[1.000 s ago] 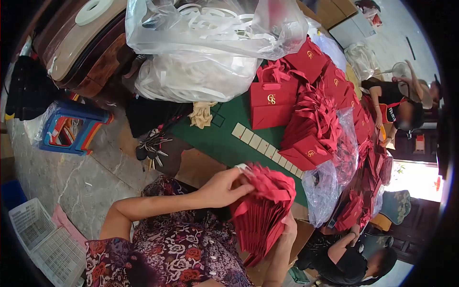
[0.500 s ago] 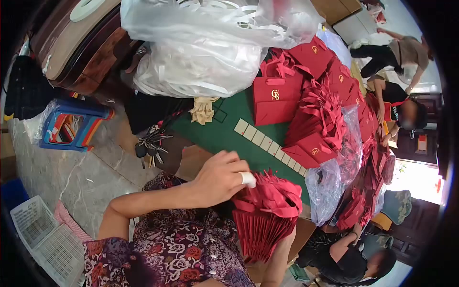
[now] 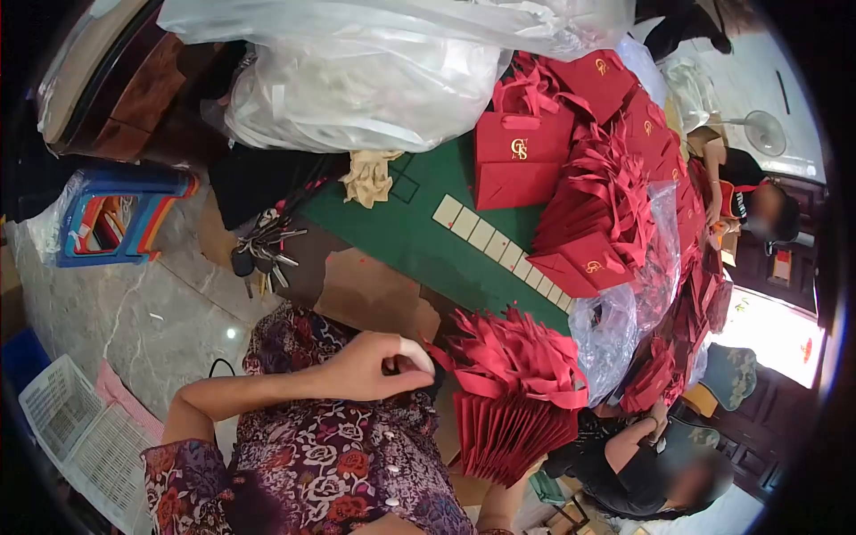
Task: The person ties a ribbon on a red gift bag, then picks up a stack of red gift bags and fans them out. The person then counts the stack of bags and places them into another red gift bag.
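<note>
My left hand (image 3: 383,366), with white tape round a finger, is curled in a pinch. A red ribbon handle (image 3: 439,355) runs from the bundle to its fingertips. To its right is a fanned stack of red paper gift bags (image 3: 513,437), with loose ribbon handles (image 3: 522,361) bunched on top. My right hand (image 3: 537,465) supports the stack from below; most of it is hidden behind the bags. Beyond, on the green table (image 3: 379,234), stand finished red gift bags (image 3: 522,147) with gold lettering and a row of more bags (image 3: 593,209).
A strip of pale tiles (image 3: 504,254) lies across the table beside crumpled brown paper (image 3: 368,176). Large clear plastic bags (image 3: 357,89) fill the far side. Keys (image 3: 267,245) hang near stacked stools (image 3: 125,218). Co-workers (image 3: 642,473) sit at the right.
My left hand has moved left and down, away from the bundle, drawing a ribbon handle outward. The stack has shifted slightly right, and the whole view has moved a little.
</note>
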`<state>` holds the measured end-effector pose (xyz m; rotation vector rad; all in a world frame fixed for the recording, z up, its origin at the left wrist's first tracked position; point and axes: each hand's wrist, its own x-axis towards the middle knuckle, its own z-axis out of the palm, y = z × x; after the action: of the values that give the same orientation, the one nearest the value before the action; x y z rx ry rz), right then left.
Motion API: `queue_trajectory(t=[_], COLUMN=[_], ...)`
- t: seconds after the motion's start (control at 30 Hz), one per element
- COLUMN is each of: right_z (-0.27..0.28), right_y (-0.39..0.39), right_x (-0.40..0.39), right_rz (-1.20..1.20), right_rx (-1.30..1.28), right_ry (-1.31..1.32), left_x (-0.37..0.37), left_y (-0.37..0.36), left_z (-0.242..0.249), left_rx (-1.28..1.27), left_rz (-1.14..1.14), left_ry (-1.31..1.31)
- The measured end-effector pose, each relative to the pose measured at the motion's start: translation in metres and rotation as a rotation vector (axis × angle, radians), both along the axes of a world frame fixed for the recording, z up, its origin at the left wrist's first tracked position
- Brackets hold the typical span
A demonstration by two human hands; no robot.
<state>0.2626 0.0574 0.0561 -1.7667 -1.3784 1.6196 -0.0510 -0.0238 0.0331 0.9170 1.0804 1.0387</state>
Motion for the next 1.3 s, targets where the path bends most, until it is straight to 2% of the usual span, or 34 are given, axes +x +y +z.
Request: queue_trajectory(t=[0.1,0.3,0.47,0.53,0.6,0.67,0.7,0.8,0.83,0.9,0.93,0.97,1.03,1.07,1.13,1.2,1.23,1.27,1.3], right_z=[-0.002,0.000,0.002,-0.002,-0.006,-0.010,-0.012,-0.017,-0.019,-0.021,-0.012,0.002,-0.007,-0.014,-0.016,-0.009,-0.009,-0.005,0.002], right_y=[0.026,0.017,0.005,0.007,0.009,0.011,0.013,0.016,0.017,0.018,-0.002,-0.032,-0.030,0.012,0.018,0.031,0.030,0.031,0.034], right_x=[-0.017,-0.008,0.008,0.006,0.003,-0.001,-0.003,-0.007,-0.007,-0.008,0.025,0.068,0.054,0.022,0.016,0.002,-0.011,-0.025,-0.039], right_rz=[-0.026,-0.080,-0.136,-0.161,-0.185,-0.207,-0.219,-0.258,-0.272,-0.302,-0.319,-0.337,-0.377,-0.394,-0.406,-0.125,-0.110,-0.111,-0.006], right_rx=[-0.048,-0.121,-0.173,-0.194,-0.216,-0.240,-0.250,-0.279,-0.289,-0.302,-0.301,-0.293,-0.271,-0.262,-0.240,-0.281,-0.200,-0.184,-0.114], right_ry=[0.029,0.099,0.185,0.228,0.267,0.304,0.324,0.385,0.405,0.450,0.477,0.505,0.573,0.611,0.678,0.543,0.432,0.456,0.317], left_x=[0.015,0.022,0.019,0.018,0.014,0.012,0.011,0.006,0.004,0.005,0.007,0.007,0.013,0.020,0.028,0.027,0.033,0.035,0.036], left_y=[0.015,0.061,0.078,0.082,0.083,0.083,0.083,0.081,0.077,0.062,0.053,0.041,0.017,0.006,-0.005,0.004,0.007,0.010,0.014], left_z=[0.002,0.024,0.019,0.020,0.015,0.015,0.016,0.009,0.011,0.008,0.005,0.000,-0.015,-0.023,-0.034,-0.027,-0.032,-0.031,-0.030], left_rx=[-0.047,-0.052,0.021,-0.011,-0.006,-0.001,-0.066,-0.091,-0.100,-0.095,-0.087,-0.078,-0.145,-0.220,-0.250,-0.187,-0.110,-0.095,-0.036], left_rz=[-0.063,0.056,0.105,0.123,0.106,0.202,0.250,0.322,0.344,0.379,0.414,0.396,0.343,0.318,0.180,0.044,0.072,0.062,0.144], left_ry=[-0.122,-0.329,-0.327,-0.438,-0.395,-0.453,-0.545,-0.594,-0.517,-0.531,-0.547,-0.539,-0.427,-0.319,-0.577,-0.649,-0.649,-0.626,-0.527])
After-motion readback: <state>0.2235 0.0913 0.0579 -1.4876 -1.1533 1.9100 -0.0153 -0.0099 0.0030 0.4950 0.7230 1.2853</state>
